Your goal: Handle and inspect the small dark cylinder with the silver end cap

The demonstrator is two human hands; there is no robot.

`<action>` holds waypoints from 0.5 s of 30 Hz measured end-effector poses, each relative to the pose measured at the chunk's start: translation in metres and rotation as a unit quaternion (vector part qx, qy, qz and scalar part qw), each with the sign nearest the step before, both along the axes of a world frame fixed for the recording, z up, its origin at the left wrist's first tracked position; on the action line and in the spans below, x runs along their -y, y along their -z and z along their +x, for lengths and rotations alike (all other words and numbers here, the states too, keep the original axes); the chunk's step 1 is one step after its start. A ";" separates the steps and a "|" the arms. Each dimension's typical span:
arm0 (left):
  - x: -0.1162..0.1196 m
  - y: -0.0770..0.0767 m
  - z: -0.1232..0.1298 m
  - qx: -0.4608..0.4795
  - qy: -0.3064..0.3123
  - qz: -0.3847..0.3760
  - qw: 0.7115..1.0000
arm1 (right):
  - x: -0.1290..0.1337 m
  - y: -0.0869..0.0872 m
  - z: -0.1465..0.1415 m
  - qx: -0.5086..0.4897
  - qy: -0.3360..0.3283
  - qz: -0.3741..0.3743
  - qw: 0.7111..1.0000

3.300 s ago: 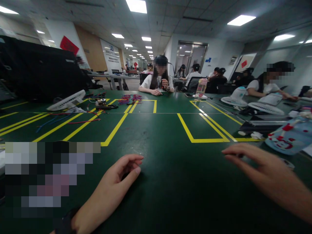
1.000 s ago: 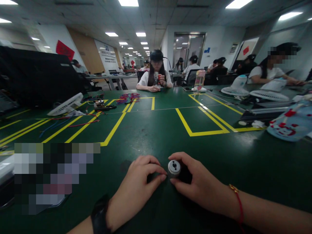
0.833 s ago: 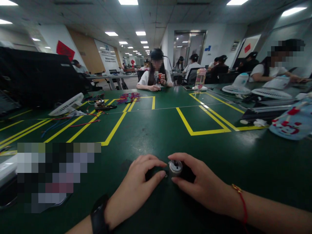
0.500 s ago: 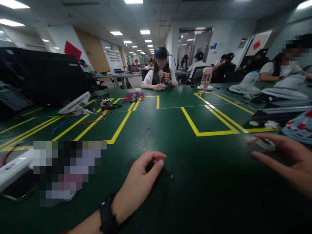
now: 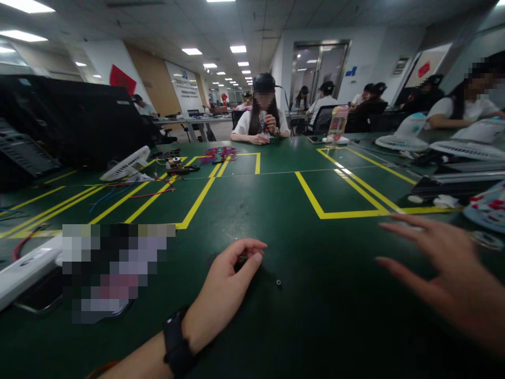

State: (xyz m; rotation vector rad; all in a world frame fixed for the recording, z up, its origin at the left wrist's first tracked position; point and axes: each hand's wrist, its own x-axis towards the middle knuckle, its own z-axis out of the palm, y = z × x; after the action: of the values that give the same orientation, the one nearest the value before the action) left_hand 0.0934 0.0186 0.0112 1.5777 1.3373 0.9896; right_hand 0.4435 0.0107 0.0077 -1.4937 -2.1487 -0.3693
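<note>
My left hand [image 5: 236,273], with a black band on its wrist, rests on the green table. Its fingers curl in and the thumb lies close to the fingertips; whatever may be inside them is hidden. Just right of it lies a small dark ring-shaped part [image 5: 278,283] with a pale centre. My right hand [image 5: 437,263] hovers over the right side of the table, fingers spread and nothing between them, slightly blurred. Beyond its knuckles, a flat round clear-looking piece with a shiny rim [image 5: 488,240] lies beside a blue-and-white container with red pieces [image 5: 487,210].
At left are a white power strip [image 5: 31,268], a blurred-out item [image 5: 118,279] and a black monitor [image 5: 74,121]. Tangled wires [image 5: 219,153] lie farther back. White fan parts [image 5: 404,134] and a bottle [image 5: 338,123] stand at the far right. A co-worker [image 5: 260,118] sits opposite.
My right hand has let go of the round piece, which now lies by the blue-and-white container, and has moved left with its fingers spread. My left hand has barely moved.
</note>
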 end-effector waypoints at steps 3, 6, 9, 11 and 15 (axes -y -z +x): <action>-0.001 0.002 -0.001 0.015 -0.007 0.008 1.000 | 0.005 -0.004 -0.089 -0.026 -0.165 -0.170 0.971; -0.001 0.003 -0.003 0.018 -0.014 0.015 1.000 | 0.004 -0.001 -0.147 -0.063 -0.243 -0.267 0.930; 0.000 0.002 -0.004 0.018 -0.014 0.017 1.000 | 0.000 0.002 -0.160 -0.087 -0.265 -0.294 0.914; 0.001 0.000 -0.004 0.017 -0.014 0.016 1.000 | 0.000 -0.001 -0.143 -0.103 -0.253 -0.292 0.917; 0.002 -0.002 -0.003 0.012 -0.014 0.006 1.000 | 0.000 -0.019 -0.065 -0.101 -0.155 -0.159 0.970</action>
State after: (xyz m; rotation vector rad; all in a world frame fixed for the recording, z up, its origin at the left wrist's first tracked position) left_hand 0.0906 0.0168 0.0134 1.5550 1.3421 1.0320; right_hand 0.3786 0.0102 0.0268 -1.2548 -2.2991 0.2379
